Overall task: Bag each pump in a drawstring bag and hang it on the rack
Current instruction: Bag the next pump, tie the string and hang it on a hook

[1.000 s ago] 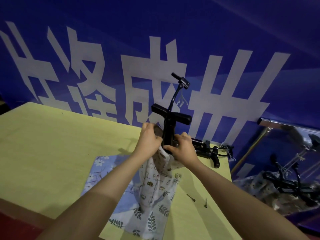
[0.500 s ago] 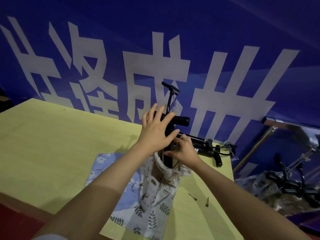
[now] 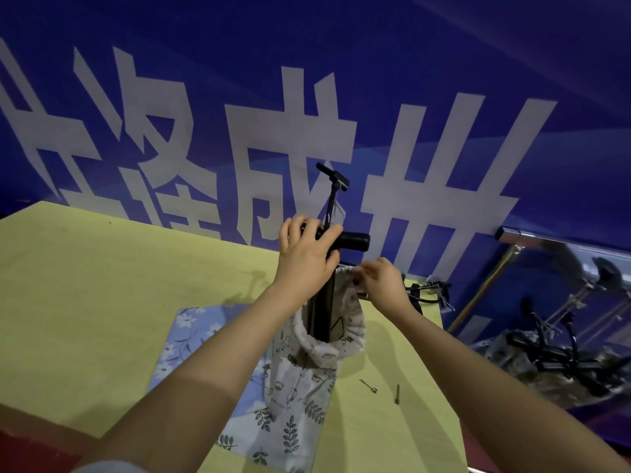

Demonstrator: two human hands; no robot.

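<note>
At the centre of the frame the pump (image 3: pixel 322 302) stands upright with its lower barrel inside the patterned drawstring bag (image 3: pixel 307 370), whose mouth sags open halfway up the barrel. The left hand (image 3: pixel 305 257) grips the pump's black cross handle, fingers curled over it. The right hand (image 3: pixel 380 285) pinches the bag's rim at the drawstring (image 3: pixel 345 269), just right of the barrel. The bag's foot rests on the yellow table (image 3: pixel 102 302), on top of flat bags (image 3: pixel 191 339) lying below it in the frame.

The step seems to be drawing the bag up over the pump. To do it well, the left hand should keep the pump vertical while the right lifts the rim evenly, so the cloth does not snag. The tall hose (image 3: pixel 331 196) above the handle looks likely to catch. Two small pins (image 3: pixel 382 390) lie at lower right of the bag
</note>
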